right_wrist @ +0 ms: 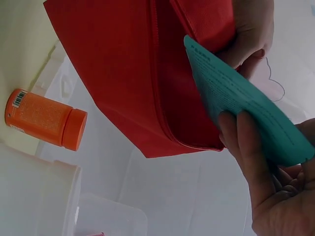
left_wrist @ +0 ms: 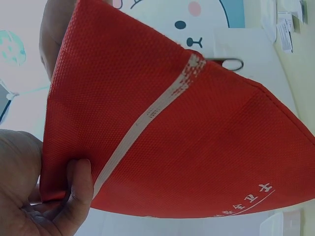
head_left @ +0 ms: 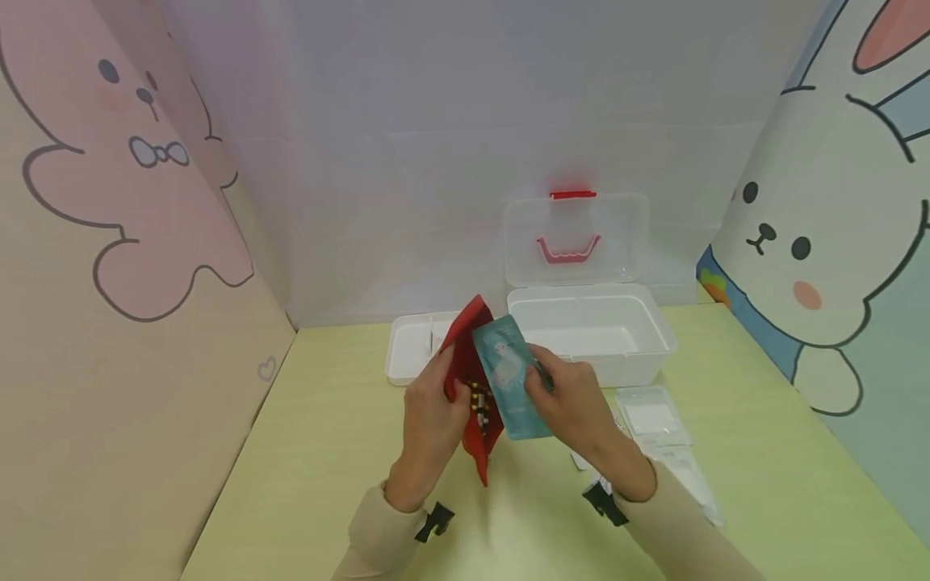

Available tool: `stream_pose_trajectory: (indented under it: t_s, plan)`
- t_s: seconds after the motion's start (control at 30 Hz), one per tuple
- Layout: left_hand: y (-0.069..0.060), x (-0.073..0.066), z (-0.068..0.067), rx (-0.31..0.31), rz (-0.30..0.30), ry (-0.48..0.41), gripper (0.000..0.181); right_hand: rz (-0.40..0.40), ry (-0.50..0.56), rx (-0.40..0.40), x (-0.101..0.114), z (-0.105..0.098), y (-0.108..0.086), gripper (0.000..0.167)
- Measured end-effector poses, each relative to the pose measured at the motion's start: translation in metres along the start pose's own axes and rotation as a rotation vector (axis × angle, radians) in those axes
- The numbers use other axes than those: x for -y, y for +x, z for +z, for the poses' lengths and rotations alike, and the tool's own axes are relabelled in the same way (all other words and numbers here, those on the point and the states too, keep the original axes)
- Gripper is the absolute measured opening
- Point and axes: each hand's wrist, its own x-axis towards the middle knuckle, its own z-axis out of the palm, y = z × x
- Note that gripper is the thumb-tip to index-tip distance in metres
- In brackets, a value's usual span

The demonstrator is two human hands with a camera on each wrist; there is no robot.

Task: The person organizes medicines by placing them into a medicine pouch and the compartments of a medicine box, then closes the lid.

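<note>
My left hand (head_left: 434, 407) grips a red fabric pouch (left_wrist: 197, 128) by its edge, with the thumb on one side. The pouch stands tilted with its mouth open, and small yellow, dark and white items (head_left: 480, 403) show at it in the head view. In my right hand (head_left: 581, 399) is a flat teal packet (head_left: 512, 379), pinched between thumb and fingers. Fine print covers the face of the packet turned to the right wrist camera. Its upper end is at the pouch's mouth; the far end sticks out past my right fingers.
Behind my hands stands a clear plastic box (head_left: 647, 359), its lid (head_left: 625, 242) raised against the wall. A white tray (head_left: 407, 347) lies left of it. Clear plastic packs (head_left: 654, 415) rest on the table at right. The right wrist view shows an orange bottle (right_wrist: 42, 118).
</note>
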Motion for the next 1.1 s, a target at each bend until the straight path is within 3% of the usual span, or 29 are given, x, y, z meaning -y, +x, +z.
stream_pose_trajectory:
  t_s: [0.5, 0.87, 1.1]
  plan:
    - [-0.001, -0.004, 0.008, -0.004, 0.032, -0.021, 0.047, 0.129, -0.093, -0.012, 0.003, 0.036, 0.003, 0.03]
    - [-0.002, -0.009, 0.009, 0.013, 0.02, -0.031, 0.048, 0.186, -0.133, -0.019, 0.006, 0.059, 0.001, 0.029]
    - [-0.002, -0.01, 0.01, 0.021, 0.03, -0.035, 0.05, 0.201, -0.139, 0.019, 0.007, 0.066, -0.001, 0.016]
